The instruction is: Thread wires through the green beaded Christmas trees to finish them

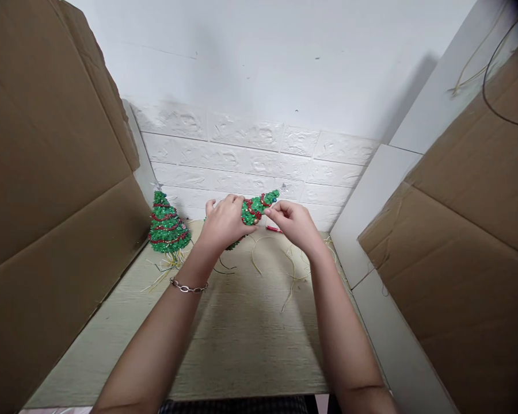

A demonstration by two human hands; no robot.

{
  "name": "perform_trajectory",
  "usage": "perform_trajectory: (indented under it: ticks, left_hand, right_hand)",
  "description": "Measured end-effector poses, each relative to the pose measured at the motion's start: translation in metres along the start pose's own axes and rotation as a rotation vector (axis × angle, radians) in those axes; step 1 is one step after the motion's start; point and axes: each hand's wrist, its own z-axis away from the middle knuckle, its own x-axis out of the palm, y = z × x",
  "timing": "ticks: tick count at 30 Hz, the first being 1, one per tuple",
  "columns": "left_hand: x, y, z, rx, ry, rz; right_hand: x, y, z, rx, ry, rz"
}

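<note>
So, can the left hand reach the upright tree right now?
Probably yes: nothing visible blocks the left hand from the upright tree, though it'd likely have to release the tilted tree.

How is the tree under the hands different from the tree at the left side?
The tree in the hands leans over, its tip to the right; the left tree stands upright. The left hand partly covers the held tree; the left tree is uncovered. Both are green with red garland and a star.

- The left hand (228, 221) is palm down, with its fingers bent.
- The right hand (292, 224) pinches with thumb and finger.
- Both arms reach forward, bare.
- The left wrist (192, 276) wears a chain bracelet (189, 287).
</note>
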Motion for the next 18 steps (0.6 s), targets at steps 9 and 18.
perform_trajectory:
  ticks: [9, 18]
  left_hand:
    - [-0.011, -0.019, -0.007, -0.120, 0.028, 0.079]
    - [-0.009, -0.030, -0.012, -0.141, 0.041, 0.309]
  right_hand:
    - [0.060, 0.045, -0.010, 0.301, -0.610, 0.632]
    - [0.096, 0.062, -0.006, 0.359, -0.699, 0.634]
